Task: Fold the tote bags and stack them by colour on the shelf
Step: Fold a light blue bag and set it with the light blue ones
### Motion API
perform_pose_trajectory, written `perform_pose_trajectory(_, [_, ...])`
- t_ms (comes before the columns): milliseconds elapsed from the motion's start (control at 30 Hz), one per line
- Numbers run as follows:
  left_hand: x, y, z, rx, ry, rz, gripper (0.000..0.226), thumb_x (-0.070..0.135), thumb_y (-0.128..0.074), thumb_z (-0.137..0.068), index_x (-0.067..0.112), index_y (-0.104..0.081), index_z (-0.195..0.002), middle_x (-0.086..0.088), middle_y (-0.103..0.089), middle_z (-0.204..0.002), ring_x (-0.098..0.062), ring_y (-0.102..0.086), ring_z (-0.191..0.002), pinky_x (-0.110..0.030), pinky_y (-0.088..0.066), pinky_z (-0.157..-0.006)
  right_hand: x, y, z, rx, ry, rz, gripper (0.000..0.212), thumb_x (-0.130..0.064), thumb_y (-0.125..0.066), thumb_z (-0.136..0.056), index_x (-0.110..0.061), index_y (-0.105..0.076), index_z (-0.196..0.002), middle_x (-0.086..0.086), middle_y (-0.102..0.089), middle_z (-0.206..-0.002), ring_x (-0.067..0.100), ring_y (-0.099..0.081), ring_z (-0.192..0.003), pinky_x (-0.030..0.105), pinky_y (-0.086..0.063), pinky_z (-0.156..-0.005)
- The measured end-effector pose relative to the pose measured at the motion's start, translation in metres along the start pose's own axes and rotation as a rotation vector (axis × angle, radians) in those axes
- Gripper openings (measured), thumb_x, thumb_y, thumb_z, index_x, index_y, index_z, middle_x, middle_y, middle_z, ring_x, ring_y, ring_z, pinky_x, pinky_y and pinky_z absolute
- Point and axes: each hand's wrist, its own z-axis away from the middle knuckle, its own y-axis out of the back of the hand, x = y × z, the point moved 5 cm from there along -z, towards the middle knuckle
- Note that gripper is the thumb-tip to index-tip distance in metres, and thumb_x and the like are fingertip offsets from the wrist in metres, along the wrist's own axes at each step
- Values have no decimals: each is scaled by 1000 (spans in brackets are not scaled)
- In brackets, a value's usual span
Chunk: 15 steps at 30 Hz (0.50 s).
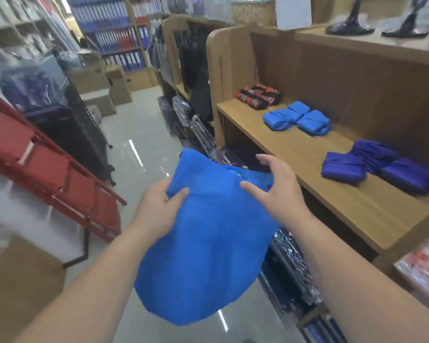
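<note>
Blue tote bag, unfolded, hangs in mid-air over the aisle floor, just in front of the wooden shelf. Left hand grips its left edge, thumb on top and fingers curled beneath the cloth. Right hand is at the upper right corner, thumb and fingers spread and uncurled, touching the fabric. On the shelf: folded light-blue bags grouped together, folded darker blue bags nearer, well apart from them, and red-and-black patterned bundles at the far end. Red rack stands across the aisle.
</note>
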Motion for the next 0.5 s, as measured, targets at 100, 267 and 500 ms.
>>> perform_pose_trajectory(100, [2,13,-39,89,24,312,12,13,-60,-100,13,-67,-110,0,-79,-95,-16,-76,-81,-27,-58,-61,63,2,-18,104,-271,-85,78,-56,-77,-78,-25,-47,-143,-10,-49,-139,13,-44,-133,33,-36,-112])
perform_pose_trajectory(267, [1,31,-102,97,9,526,24,8,-53,-101,19,-74,-100,-1,-78,-103,-17,-75,-88,-28,-60,-68,117,-51,-41,-123,-705,-595,105,-84,-60,-71,-25,-36,-154,-4,-40,-158,17,-41,-142,42,-31,-120])
perform_pose_trajectory(500, [-23,66,-199,-13,23,543,19,16,-58,-98,18,-67,-115,-5,-75,-115,-21,-74,-97,-31,-60,-72,87,-113,-117,-142,-668,-952,37,-40,-53,-102,-16,-65,-126,1,-75,-116,22,-71,-105,35,-54,-84])
